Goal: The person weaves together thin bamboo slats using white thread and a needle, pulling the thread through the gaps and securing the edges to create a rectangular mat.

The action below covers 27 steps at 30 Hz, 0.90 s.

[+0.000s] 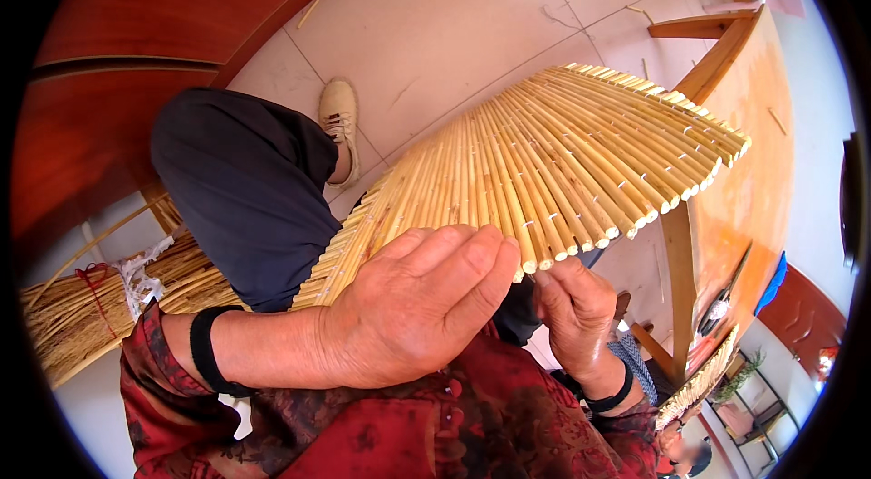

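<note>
Grip unclear: my left hand (422, 302) lies over the thread-bound stalk mat (535, 157), my right hand (576, 302) curls at its edge; many stalks (626, 175) are joined, remainder undetermined.

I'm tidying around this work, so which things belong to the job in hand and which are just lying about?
In the job:
stalk mat
left hand, on the mat
right hand, at its edge
probably the stalk bundle

Apparently lying about:
stalk scrap on the floor
pointed tool on the table
</note>
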### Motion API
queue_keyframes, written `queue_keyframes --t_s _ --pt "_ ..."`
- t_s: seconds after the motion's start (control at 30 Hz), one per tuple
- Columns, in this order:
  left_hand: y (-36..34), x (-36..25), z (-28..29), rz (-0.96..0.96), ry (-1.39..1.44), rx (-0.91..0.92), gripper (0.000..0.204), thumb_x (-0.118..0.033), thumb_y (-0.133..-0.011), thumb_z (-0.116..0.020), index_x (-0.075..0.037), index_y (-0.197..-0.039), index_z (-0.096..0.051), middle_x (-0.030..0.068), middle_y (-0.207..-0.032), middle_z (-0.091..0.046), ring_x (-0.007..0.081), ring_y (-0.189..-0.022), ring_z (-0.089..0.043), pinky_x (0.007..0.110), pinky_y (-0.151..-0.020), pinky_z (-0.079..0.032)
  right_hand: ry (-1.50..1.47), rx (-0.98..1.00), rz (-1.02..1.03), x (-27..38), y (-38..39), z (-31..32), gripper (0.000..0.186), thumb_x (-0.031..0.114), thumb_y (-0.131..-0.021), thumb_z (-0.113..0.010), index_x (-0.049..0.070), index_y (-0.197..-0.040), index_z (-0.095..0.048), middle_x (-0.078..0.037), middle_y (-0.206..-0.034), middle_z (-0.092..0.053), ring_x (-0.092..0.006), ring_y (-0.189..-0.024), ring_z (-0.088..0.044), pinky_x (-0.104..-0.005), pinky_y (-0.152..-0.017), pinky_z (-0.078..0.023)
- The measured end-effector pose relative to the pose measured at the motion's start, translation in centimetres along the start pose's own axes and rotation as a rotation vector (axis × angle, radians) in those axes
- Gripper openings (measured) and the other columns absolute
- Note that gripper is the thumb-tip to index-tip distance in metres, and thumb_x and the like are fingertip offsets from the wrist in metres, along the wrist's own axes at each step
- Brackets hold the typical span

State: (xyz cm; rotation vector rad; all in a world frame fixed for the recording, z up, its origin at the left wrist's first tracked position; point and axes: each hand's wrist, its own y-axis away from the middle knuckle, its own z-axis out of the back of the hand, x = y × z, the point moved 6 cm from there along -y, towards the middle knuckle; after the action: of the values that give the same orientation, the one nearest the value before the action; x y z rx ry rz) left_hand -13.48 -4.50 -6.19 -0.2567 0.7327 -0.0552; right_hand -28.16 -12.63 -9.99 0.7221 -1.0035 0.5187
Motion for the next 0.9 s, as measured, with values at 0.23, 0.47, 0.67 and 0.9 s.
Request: queue_keyframes --t_s 0.23,0.47,0.67,0.9 --pt "-0.3 0.1 0.1 -0.026 -0.004 -0.038 0.046 -0.005 -0.066 -0.064 0.006 -0.111 -0.058 0.0165 -0.099 -0.061 0.0272 -0.081 -0.064 0.032 -0.065 -0.053 -0.012 0.019 -0.015 0.1 -0.4 0.1 0.013 -0.003 -0.088 -0.061 -0.001 -0.101 -0.065 -0.006 -0.073 -0.061 -0.0093 -0.053 -0.053 -0.0228 -0.048 -0.043" --pt "-0.4 0.4 0.4 -0.008 0.029 -0.046 0.042 0.001 -0.067 -0.065 0.008 -0.108 -0.059 0.0172 -0.095 -0.061 0.0282 -0.078 -0.064 0.033 -0.065 -0.054 -0.044 0.052 -0.003 0.4 -1.1 0.0 0.014 -0.002 -0.089 -0.061 0.0 -0.102 -0.066 -0.005 -0.072 -0.06 -0.0089 -0.053 -0.053 -0.0229 -0.048 -0.043" --pt "-0.5 0.6 0.5 -0.012 0.03 -0.083 0.041 0.009 -0.064 -0.064 0.009 -0.105 -0.059 0.0172 -0.092 -0.061 0.0285 -0.076 -0.064 0.034 -0.064 -0.054 -0.065 0.11 -0.016 0.5 -1.5 0.0 0.016 -0.002 -0.09 -0.06 0.0 -0.104 -0.066 -0.006 -0.074 -0.061 -0.0093 -0.053 -0.052 -0.0228 -0.048 -0.043" --pt "-0.4 0.8 0.6 -0.037 0.015 -0.116 0.04 0.011 -0.063 -0.064 0.009 -0.103 -0.059 0.0172 -0.091 -0.062 0.0278 -0.073 -0.063 0.033 -0.061 -0.054 -0.097 0.142 0.001 0.4 -1.9 -0.2 0.018 -0.001 -0.091 -0.058 0.002 -0.107 -0.066 -0.006 -0.08 -0.064 -0.0096 -0.055 -0.053 -0.0229 -0.049 -0.043"
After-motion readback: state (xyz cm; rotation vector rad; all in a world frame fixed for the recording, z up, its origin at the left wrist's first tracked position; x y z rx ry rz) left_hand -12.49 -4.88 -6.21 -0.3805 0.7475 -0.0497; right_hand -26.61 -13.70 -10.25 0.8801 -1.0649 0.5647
